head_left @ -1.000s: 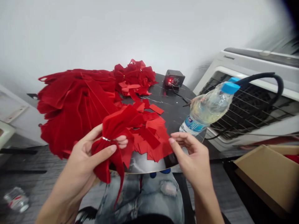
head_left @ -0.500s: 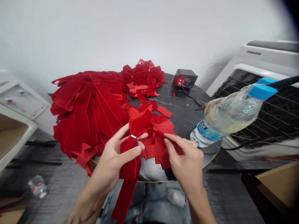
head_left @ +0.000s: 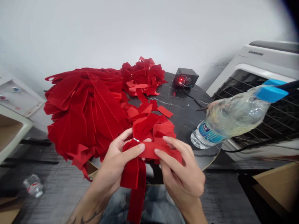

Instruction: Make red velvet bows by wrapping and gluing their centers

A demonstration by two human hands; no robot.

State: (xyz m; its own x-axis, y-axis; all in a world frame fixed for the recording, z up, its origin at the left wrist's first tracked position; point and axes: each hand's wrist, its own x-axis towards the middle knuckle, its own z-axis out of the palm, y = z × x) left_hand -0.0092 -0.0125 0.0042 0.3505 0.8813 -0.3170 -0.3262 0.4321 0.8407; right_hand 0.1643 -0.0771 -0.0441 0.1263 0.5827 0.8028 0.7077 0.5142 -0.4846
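Note:
My left hand [head_left: 116, 158] pinches a gathered red velvet bow [head_left: 135, 168] at its metal wire tie, the tails hanging over the table edge. My right hand [head_left: 182, 169] grips a small red velvet strip [head_left: 154, 151] and holds it across the bow's middle, beside my left thumb. Both hands hover at the near rim of the round black table [head_left: 187, 115]. Loose red strips [head_left: 151, 119] lie just beyond them.
A big heap of red velvet pieces [head_left: 81, 105] covers the table's left; finished bows [head_left: 142, 74] sit at the back. A black box with a red light [head_left: 186, 77] stands behind. A plastic bottle [head_left: 231, 116] tilts at right before a white cooler [head_left: 263, 81]. Cardboard box [head_left: 277, 183] at lower right.
My right hand went from reaching at the loose strips to lifting one strip and bringing it against the bow's middle. My left hand kept its pinch on the bow.

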